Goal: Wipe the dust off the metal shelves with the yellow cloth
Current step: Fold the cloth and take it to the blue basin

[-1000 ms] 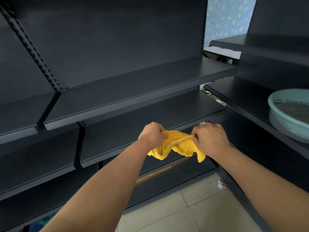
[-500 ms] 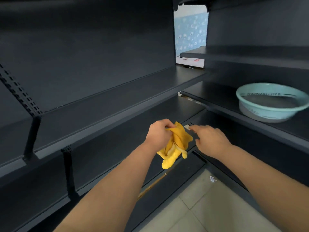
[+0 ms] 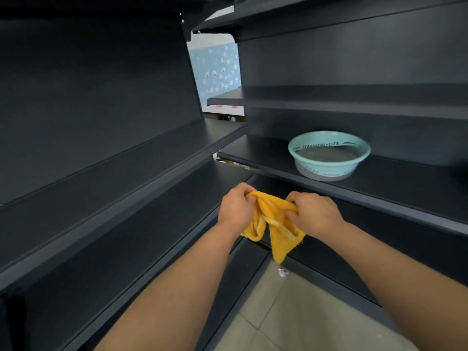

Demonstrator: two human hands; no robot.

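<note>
The yellow cloth (image 3: 277,230) hangs bunched in the air between both hands, in front of the corner where two runs of dark metal shelves meet. My left hand (image 3: 236,207) grips its left top edge and my right hand (image 3: 314,214) grips its right top edge. Two folds droop down, the longer one pointing at the floor. The left shelves (image 3: 121,173) slope away in several tiers. The right shelves (image 3: 395,188) run off to the right. The cloth touches no shelf.
A pale green plastic basin (image 3: 329,154) holding greyish water stands on the right middle shelf. Beige floor tiles (image 3: 291,315) with a small white scrap lie below. Through the gap at the corner a blue patterned wall (image 3: 217,69) shows.
My right hand, which had let go half a second ago, has gripped the cloth again. The view has swung right and up, bringing the basin toward the centre.
</note>
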